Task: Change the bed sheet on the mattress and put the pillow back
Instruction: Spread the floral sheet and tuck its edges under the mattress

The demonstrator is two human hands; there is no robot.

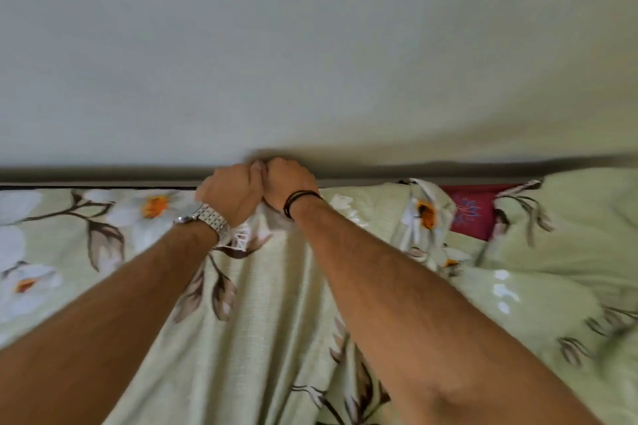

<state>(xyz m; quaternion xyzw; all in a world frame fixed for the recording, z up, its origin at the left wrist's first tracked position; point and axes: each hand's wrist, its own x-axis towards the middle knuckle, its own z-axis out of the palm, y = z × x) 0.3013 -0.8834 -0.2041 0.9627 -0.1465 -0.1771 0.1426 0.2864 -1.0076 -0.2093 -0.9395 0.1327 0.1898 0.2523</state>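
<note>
- Bed sheet (276, 304): pale green cloth printed with large white flowers with orange centres and brown leaves and stems; it covers the mattress right up to the far edge by the wall (310, 45).
- On the left the sheet lies flat and smooth; in the middle long folds fan toward the hands; on the right it is bunched in loose heaps.
- A dark red patch (473, 214) with a small blue flower motif shows through a gap in the rumpled right side; whether it is mattress or another cloth I cannot tell.
- Left hand (231, 193), with a metal watch (207, 219) on the wrist, is curled into a fist on a gather of the sheet at the far edge.
- Right hand (290, 183), with dark bands (300, 200) on the wrist, is closed on the same gather, knuckles touching the left hand's.
- Both fists sit against the wall, above the dark gap along the bed's edge.
</note>
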